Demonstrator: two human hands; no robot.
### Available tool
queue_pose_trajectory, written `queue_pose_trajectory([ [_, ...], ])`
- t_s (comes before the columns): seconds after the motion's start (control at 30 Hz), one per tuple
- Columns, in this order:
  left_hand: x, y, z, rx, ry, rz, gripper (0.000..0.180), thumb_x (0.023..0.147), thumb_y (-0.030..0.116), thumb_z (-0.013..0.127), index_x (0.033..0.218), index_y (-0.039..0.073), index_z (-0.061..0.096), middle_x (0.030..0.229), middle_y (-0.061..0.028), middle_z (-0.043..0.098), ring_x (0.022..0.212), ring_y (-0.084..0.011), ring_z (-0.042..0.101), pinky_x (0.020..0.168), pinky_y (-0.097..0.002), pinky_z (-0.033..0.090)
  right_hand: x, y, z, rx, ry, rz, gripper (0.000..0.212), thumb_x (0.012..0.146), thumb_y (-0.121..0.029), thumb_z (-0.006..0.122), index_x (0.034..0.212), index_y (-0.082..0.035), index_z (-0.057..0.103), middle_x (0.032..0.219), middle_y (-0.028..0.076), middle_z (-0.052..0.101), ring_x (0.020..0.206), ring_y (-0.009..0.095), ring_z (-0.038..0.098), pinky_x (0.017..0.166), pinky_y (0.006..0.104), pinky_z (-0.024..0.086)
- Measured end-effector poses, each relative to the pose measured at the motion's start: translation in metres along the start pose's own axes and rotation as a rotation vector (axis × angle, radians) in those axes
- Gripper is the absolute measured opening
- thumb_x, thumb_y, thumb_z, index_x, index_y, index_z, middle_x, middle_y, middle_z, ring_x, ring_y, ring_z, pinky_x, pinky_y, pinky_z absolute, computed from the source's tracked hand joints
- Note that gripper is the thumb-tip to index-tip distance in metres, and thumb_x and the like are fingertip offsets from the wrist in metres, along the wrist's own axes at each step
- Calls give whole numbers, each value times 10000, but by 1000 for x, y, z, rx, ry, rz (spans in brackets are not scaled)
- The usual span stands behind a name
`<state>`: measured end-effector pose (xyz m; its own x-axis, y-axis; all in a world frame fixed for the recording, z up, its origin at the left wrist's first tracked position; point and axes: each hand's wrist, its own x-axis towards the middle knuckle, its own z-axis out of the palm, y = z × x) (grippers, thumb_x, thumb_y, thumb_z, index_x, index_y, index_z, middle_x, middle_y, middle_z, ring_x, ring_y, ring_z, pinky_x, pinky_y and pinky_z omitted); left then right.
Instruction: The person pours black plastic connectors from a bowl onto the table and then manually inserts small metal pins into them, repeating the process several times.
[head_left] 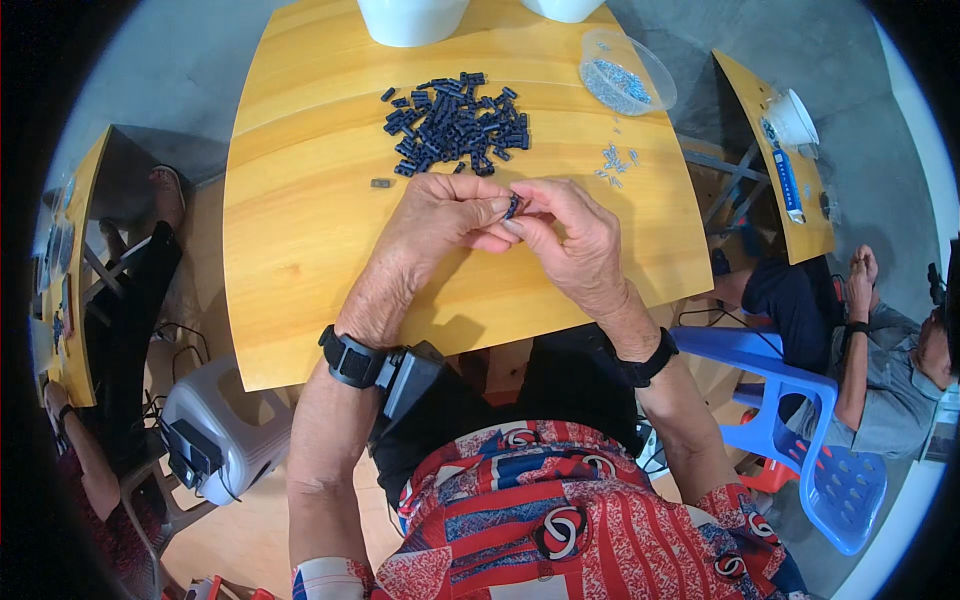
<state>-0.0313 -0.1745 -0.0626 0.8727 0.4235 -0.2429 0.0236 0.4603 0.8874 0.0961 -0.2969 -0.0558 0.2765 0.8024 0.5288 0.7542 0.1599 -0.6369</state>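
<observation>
The black part [513,206] lies between the left hand [440,220] and the right hand [572,235] — both pinch it in narrow grip, neither is nearer — its long axis seems to point forward.

I observe one table [300,270] with a smooth yellow wood-grain top. On its far half, I register a heap of small blue-black parts [455,128], piled at the middle and scattered at the edges. One greyish part [381,183] lies apart, near the heap's lower left side. Toward the far right corner, I locate a clear round container [655,72] holding small silvery-blue pieces [614,86]. Loose silvery pieces [613,160] lie on the wood nearer me. At the far edge stand a white bucket [412,20] and, to its right, a second white vessel [563,8], both partly out of view.
</observation>
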Motion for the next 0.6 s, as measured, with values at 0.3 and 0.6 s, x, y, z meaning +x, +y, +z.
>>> queue_pose_trajectory([
  [0.3,3,-8,-2,-45,-4,60,194,897,100,588,1012,-39,660,896,-122,685,785,-170,670,722,-264,562,4,-1,0,-180,21,-118,213,754,-46,674,950,-19,593,825,112,624,722,268,638,608,337,519],
  [0.6,1,-4,1,5,-17,45,169,902,101,589,950,-41,668,837,-98,679,739,-136,663,703,-236,559,5,-1,1,-191,33,-143,236,749,-45,670,969,-15,589,815,115,611,708,274,628,597,344,510],
])
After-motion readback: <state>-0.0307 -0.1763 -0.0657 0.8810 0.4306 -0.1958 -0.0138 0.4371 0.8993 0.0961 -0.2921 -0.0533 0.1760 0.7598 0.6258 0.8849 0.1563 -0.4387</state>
